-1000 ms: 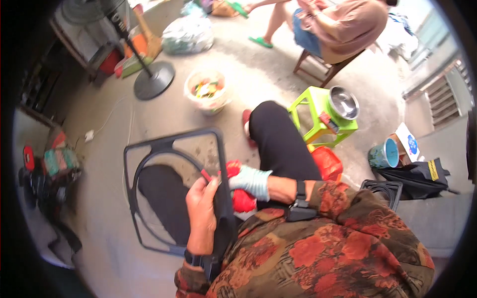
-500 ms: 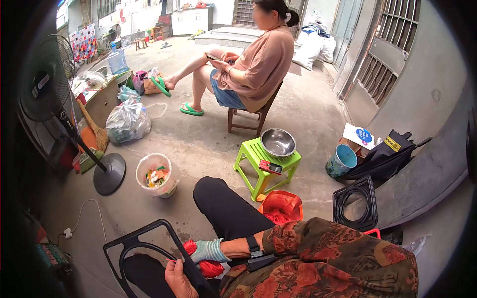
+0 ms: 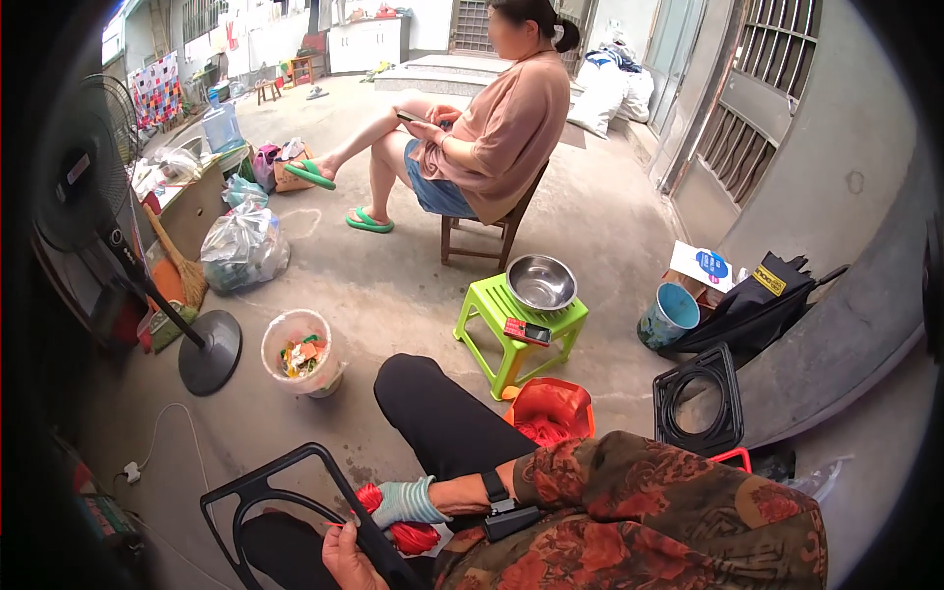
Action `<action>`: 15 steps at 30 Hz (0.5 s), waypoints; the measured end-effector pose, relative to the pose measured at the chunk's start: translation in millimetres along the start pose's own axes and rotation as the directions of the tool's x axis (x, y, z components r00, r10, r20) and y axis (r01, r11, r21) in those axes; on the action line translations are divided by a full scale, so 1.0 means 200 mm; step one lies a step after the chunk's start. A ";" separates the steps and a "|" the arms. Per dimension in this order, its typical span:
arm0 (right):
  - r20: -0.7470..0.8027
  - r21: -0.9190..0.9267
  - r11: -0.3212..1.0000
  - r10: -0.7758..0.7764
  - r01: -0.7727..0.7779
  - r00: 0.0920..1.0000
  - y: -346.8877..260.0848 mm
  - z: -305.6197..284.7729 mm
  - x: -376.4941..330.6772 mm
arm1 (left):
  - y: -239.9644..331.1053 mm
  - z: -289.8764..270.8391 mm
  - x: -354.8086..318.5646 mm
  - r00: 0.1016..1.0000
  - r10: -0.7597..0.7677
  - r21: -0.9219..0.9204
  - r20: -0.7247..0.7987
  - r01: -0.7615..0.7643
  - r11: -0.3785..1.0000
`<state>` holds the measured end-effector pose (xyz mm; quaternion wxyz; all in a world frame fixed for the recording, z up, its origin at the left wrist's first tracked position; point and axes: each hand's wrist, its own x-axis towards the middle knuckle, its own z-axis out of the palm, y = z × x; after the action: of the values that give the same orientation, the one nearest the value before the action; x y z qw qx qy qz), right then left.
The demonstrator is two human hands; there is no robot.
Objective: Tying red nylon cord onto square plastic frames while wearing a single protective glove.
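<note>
A black plastic frame (image 3: 324,462), rectangular outside with a curved bar inside, lies tilted over my lap. My bare left hand (image 3: 352,560) is closed at its near side, thumb and finger pinching a thin red strand (image 3: 339,524) against the bar. On the frame's right side my right hand (image 3: 405,500), in a striped pale-green glove, is wrapped round a bundle of red cord (image 3: 415,537). The bundle bulges out on both sides of the glove. My fingertips on that side are partly hidden behind the frame's edge.
An orange-red container (image 3: 553,408) of red cord sits beyond my right arm. Behind it, a green stool (image 3: 482,315) bears a metal bowl (image 3: 542,282) and a phone (image 3: 527,332). A scrap bucket (image 3: 298,349), a fan (image 3: 208,352), another black frame (image 3: 698,398) and a seated person (image 3: 492,128) surround me.
The whole view has shifted slightly left. Both hands keep their hold at the frame, with only a slight shift of the left fingers along the red strand.
</note>
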<state>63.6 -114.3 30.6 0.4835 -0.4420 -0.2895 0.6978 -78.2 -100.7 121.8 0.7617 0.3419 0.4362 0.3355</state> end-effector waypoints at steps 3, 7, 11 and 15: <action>0.011 -0.008 1.000 0.004 -0.004 1.000 0.02 0.00 0.01 | 0.00 0.00 0.01 0.999 -0.047 -0.016 0.024 0.047 0.999; -0.055 -0.115 0.991 0.055 -0.061 0.997 -0.05 0.03 -0.04 | -0.02 -0.05 0.03 1.000 0.007 0.022 -0.018 -0.007 1.000; -0.165 0.019 0.998 0.069 -0.067 0.984 -0.16 -0.02 -0.07 | 0.02 -0.07 -0.03 0.983 0.146 0.113 -0.113 -0.134 0.985; -0.150 -0.242 0.969 0.015 -0.051 0.989 -0.11 -0.13 0.00 | 0.02 -0.16 -0.12 0.978 0.187 0.147 -0.095 -0.172 0.974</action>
<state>97.2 -107.3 37.3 0.4335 -0.5535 -0.3298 0.6301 -116.0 -110.4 122.5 0.6779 0.4131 0.4663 0.3903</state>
